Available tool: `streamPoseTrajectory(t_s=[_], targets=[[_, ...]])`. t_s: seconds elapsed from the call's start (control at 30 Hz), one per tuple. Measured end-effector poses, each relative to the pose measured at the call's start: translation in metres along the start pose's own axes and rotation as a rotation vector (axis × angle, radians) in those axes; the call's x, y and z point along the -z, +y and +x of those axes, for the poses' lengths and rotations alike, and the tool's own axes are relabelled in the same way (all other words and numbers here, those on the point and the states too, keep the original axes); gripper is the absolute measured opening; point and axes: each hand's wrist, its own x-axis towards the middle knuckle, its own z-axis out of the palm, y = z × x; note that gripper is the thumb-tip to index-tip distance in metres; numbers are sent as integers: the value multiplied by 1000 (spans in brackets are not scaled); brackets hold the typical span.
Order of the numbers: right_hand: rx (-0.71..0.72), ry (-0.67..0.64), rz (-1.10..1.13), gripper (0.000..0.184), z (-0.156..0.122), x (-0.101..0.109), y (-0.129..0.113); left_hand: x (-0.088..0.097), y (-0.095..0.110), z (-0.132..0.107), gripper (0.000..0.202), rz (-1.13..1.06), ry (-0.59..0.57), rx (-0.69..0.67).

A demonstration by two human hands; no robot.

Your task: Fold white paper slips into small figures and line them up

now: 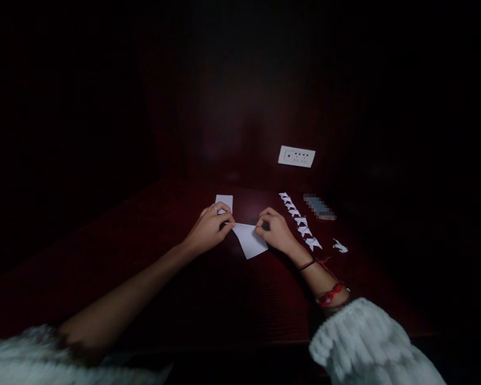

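A white sheet of paper [249,241] is held up between my two hands over the dark red table. My left hand [213,224], with a ring on one finger, pinches its upper left corner between thumb and fingertips. At the sheet's right side, my right hand [276,231] has thumb and index finger closed on the edge. The sheet looks slightly curved, its lower corner pointing toward me. Behind my left hand lies another white paper piece [225,200], partly covered by the fingers.
Right of my hands runs a row of several small folded paper pieces [300,220]. Beyond it lies a blurred phone-like object [319,207]. A crumpled white scrap [340,246] rests nearer me. A socket panel [296,156] is on the back wall above the dark table [144,256].
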Motion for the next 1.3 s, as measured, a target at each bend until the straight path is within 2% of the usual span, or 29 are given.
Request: streamPoseTrajectory(t_s=[0.23, 0.37, 0.43, 0.9, 1.3], targets=[[-7, 82, -69, 7, -2, 1, 0, 0, -4, -3, 10, 32, 41, 69], [120, 22, -112, 18, -4, 4, -13, -1, 4, -2, 10, -16, 29, -1], [157, -10, -138, 16, -5, 5, -18, 0, 9, -1, 11, -29, 26, -38], [232, -20, -160, 12, -7, 6, -31, 5, 20, 2, 13, -33, -19, -125], [163, 18, -154, 12, -6, 3, -23, 17, -5, 4, 14, 61, -42, -140]])
